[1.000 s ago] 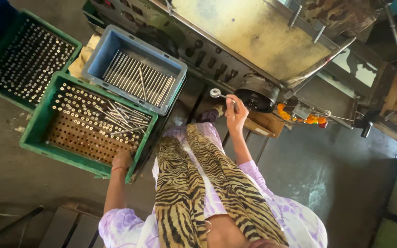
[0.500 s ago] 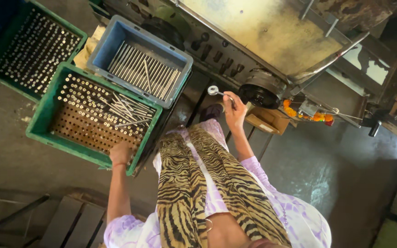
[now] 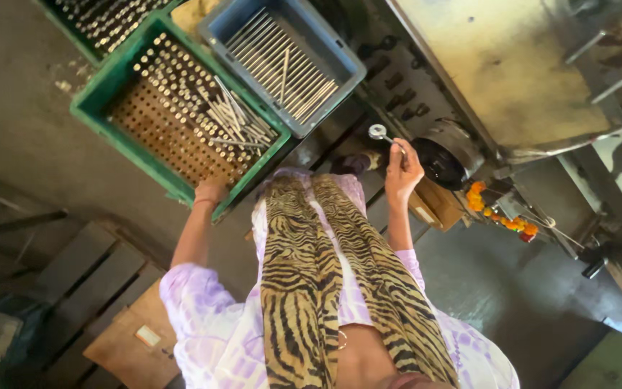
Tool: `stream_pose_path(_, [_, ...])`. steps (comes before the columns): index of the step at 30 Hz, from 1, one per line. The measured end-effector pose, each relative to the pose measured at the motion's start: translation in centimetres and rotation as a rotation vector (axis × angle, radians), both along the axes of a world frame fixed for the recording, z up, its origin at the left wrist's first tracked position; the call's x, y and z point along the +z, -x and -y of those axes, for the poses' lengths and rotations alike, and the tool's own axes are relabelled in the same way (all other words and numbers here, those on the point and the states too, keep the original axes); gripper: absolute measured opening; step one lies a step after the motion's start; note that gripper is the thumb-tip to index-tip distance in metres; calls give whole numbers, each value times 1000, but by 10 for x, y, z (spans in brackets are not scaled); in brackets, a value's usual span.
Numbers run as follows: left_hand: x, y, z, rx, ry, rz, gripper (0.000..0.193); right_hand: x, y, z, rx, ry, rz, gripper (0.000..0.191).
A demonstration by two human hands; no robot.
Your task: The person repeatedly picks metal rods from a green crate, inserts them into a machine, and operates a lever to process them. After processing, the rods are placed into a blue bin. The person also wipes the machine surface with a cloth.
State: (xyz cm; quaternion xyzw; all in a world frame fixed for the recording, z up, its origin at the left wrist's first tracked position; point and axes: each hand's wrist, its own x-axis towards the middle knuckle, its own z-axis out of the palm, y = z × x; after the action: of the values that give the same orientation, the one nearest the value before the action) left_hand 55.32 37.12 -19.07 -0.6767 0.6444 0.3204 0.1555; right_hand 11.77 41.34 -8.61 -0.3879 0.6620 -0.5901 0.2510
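Overhead, right hand [image 3: 402,171] clasping metal pin [image 3: 383,135]; left hand [image 3: 211,191], perhaps closed, on green crate [image 3: 102,97].

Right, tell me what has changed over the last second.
Little has changed. The left hand stays on the near rim of the green crate, and the right hand still holds the metal rod up by the machine. Only the head camera's view has shifted, sliding the crates up-frame.

We note: green crate [image 3: 102,108] & blue crate [image 3: 340,61] matt plastic, scuffed. Rods [image 3: 282,72] bare metal, dull shine. Machine panel [image 3: 512,79] worn, stained metal. Striped scarf [image 3: 304,288] soft cloth. Pallet [image 3: 88,288] rough wood. Floor [image 3: 16,137] rough, matt.
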Motion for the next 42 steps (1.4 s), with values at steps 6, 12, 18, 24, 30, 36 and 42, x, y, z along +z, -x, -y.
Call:
stream_pose_path(6, [-3,20,-2,304,54,53,28,-10,8,2,52,18,-88,19])
stream_pose_path(12, [-5,20,-14,391,159,11,26,-3,11,12,104,-8,-165,18])
stream_pose_path(18, [21,2,-17,110,404,44,20,4,10,19,88,1,-201,17])
stream_pose_path(24, [42,-2,17,144,546,-195,31,4,6,24,119,6,-186,17])
stream_pose_path(30, [4,8,-4,83,18,117,25,5,2,19,99,12,-275,19])
stream_pose_path(36, [-1,1,-5,93,62,119,29,2,2,14,65,-24,-252,19])
stream_pose_path(42, [26,-25,-22,111,181,108,23,3,-5,13,49,-6,-176,19])
